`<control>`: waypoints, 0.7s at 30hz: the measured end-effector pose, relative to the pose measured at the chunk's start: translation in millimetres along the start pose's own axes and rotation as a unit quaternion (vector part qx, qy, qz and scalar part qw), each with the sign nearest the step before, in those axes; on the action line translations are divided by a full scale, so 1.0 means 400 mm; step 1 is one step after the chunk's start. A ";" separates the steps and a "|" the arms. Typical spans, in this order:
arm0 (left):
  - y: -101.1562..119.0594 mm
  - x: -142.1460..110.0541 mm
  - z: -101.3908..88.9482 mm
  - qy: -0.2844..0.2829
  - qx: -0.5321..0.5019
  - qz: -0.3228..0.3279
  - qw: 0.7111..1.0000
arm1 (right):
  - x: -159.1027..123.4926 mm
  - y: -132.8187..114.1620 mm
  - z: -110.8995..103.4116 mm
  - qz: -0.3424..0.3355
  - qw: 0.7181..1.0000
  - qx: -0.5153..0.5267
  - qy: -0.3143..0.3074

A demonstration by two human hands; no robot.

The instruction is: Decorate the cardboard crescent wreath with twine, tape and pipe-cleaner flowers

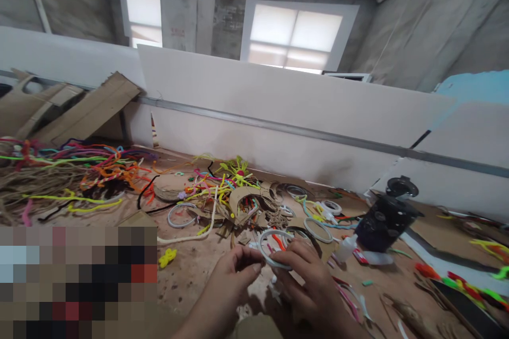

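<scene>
The right hand (304,278) pinches a pale ring (275,249) at its five o'clock edge. The left hand (238,271), fingers curled, is at its seven o'clock; its grip I cannot tell.

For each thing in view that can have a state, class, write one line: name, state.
Left hand, fingers curled
Right hand, gripping
Pale ring, held by right hand
Yellow flower shape, lying loose
Dark container, upright
Orange craft stems, tangled
Long cardboard strip, propped at a slant
</scene>
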State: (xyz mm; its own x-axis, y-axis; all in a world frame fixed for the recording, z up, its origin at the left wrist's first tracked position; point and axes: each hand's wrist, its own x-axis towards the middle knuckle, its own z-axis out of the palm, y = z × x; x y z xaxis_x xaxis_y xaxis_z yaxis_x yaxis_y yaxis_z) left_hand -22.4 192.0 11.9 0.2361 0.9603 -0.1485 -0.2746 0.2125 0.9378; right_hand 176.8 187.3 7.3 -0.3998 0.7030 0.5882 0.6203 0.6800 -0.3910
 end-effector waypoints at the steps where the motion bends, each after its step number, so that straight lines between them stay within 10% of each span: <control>1: 0.001 0.000 0.000 -0.001 0.004 0.002 1.000 | 0.000 -0.001 0.000 -0.002 1.000 0.000 0.000; 21: 0.013 0.002 0.000 0.005 0.009 0.005 1.000 | 0.006 -0.007 0.003 -0.017 1.000 -0.015 0.002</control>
State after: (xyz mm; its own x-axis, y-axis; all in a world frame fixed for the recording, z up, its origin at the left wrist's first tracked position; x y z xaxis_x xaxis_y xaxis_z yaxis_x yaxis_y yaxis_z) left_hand -23.8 193.8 16.7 0.2250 0.9639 -0.1425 -0.2592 0.2002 0.9448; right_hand 173.4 187.4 9.0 -0.4182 0.6794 0.6030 0.6266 0.6963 -0.3500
